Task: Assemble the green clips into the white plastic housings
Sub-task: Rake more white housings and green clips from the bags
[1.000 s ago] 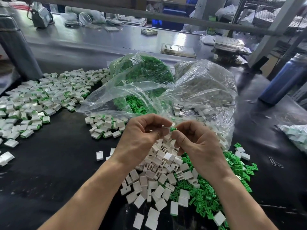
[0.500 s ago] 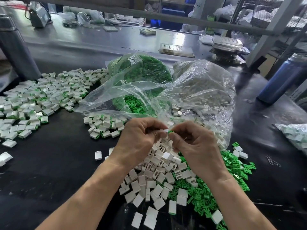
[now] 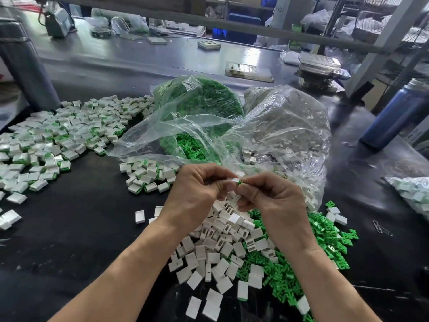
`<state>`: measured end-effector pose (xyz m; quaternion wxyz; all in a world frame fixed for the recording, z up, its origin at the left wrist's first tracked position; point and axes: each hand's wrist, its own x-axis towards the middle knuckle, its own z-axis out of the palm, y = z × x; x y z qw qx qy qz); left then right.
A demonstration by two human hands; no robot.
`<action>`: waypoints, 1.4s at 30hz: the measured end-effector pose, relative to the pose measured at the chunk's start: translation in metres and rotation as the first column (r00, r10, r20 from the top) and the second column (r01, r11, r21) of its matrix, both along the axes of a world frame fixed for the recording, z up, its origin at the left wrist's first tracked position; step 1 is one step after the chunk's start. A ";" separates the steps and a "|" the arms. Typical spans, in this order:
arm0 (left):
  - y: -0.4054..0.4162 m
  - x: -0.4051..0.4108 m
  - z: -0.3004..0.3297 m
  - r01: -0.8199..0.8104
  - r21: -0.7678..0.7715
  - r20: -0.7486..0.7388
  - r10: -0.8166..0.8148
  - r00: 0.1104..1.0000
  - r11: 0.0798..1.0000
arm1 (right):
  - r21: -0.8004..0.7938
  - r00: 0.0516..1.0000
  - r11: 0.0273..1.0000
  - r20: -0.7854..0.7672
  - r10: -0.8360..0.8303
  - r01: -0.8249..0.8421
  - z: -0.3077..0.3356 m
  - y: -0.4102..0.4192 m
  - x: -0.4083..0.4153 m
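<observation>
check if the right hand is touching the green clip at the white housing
Touching. In the head view the right hand pinches the green clip at its fingertips, no gap showing, against the white housing that the left hand holds.

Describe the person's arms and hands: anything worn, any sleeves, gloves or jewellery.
Both forearms are bare as far as the frame shows, with no sleeves in view. The left hand and right hand wear no gloves. No rings, watch or wristbands are visible.
</observation>
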<state>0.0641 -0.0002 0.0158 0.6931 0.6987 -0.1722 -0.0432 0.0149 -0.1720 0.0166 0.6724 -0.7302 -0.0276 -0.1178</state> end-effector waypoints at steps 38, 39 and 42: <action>-0.028 -0.017 0.002 0.123 -0.163 -0.016 -0.127 0.992 0.979 | 0.201 0.983 0.964 -0.096 -0.156 0.172 0.000 0.030 0.004; -0.028 -0.017 0.002 0.126 -0.177 -0.026 -0.132 0.991 0.976 | 0.203 0.982 0.963 -0.101 -0.162 0.179 -0.001 0.030 0.005; -0.028 -0.018 0.001 0.129 -0.193 -0.038 -0.139 0.990 0.973 | 0.210 0.979 0.958 -0.105 -0.176 0.195 -0.004 0.030 0.006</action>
